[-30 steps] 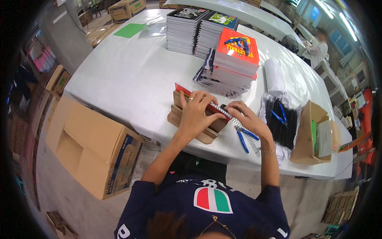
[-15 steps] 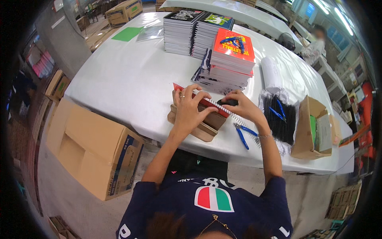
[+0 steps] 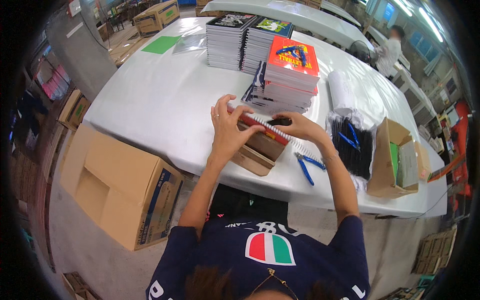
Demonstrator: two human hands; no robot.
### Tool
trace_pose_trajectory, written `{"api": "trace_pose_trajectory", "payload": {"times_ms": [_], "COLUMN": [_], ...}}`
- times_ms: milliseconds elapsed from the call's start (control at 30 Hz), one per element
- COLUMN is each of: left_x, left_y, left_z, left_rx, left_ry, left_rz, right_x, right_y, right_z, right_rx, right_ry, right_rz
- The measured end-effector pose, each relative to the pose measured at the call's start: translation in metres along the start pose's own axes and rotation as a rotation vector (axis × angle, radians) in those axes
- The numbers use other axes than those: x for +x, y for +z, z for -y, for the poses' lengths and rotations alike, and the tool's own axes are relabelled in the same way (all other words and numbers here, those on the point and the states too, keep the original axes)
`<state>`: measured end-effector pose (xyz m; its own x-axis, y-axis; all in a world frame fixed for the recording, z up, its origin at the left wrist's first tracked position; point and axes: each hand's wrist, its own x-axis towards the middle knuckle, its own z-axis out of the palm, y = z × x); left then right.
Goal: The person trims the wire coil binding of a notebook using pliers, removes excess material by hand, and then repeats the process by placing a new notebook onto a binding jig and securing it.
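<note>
Left hand [image 3: 227, 131] fingers curled over the near edge of a red notebook [image 3: 257, 123] — pinching it against a wooden jig [image 3: 260, 150] at the table [image 3: 165, 100] front edge. Right hand [image 3: 300, 127] fingers closed loosely on the wire coil [image 3: 295, 142] along the notebook's far side. Blue pliers [image 3: 307, 165] just right of the jig, notebook stacks [image 3: 285, 70] behind, open box [image 3: 392, 160] further right.

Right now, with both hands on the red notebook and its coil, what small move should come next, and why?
Probably the right hand should keep twisting the coil along the spine. The left hand pins the notebook on the brown jig, and coil trails loose past the right end; the blue pliers lie untouched.
</note>
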<state>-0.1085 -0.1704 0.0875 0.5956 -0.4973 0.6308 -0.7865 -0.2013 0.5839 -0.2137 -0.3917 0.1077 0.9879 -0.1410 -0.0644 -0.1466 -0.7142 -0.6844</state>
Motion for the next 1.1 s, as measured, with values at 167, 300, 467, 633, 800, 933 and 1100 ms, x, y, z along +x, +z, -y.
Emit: {"api": "trace_pose_trajectory", "payload": {"times_ms": [167,300,467,633,800,933,1100], "left_x": [0.001,-0.001,0.001,0.005,0.004,0.006,0.006], "left_y": [-0.006,-0.005,-0.003,0.001,-0.008,-0.005,-0.007], "left_z": [0.008,0.011,0.014,0.013,0.017,0.017,0.016], "left_rx": [0.058,0.018,-0.075,-0.198,-0.200,-0.280,-0.275], "left_ry": [0.007,-0.029,-0.110,-0.114,-0.126,-0.147,-0.104], "left_rz": [-0.068,-0.083,-0.031,0.008,-0.022,-0.020,-0.028], "right_x": [0.005,-0.006,0.015,0.029,0.015,0.041,0.031], "right_y": [-0.003,-0.011,-0.018,-0.008,-0.015,-0.003,-0.009], "right_z": [0.009,0.050,0.018,0.005,0.033,0.017,-0.005], "right_rx": [0.420,0.423,0.368,-0.110,0.930,0.096,0.578], "right_ry": [0.193,0.065,0.137,0.139,-0.002,0.181,0.175], "right_rz": [0.009,0.228,0.169,0.269,0.155,0.375,0.140]}}
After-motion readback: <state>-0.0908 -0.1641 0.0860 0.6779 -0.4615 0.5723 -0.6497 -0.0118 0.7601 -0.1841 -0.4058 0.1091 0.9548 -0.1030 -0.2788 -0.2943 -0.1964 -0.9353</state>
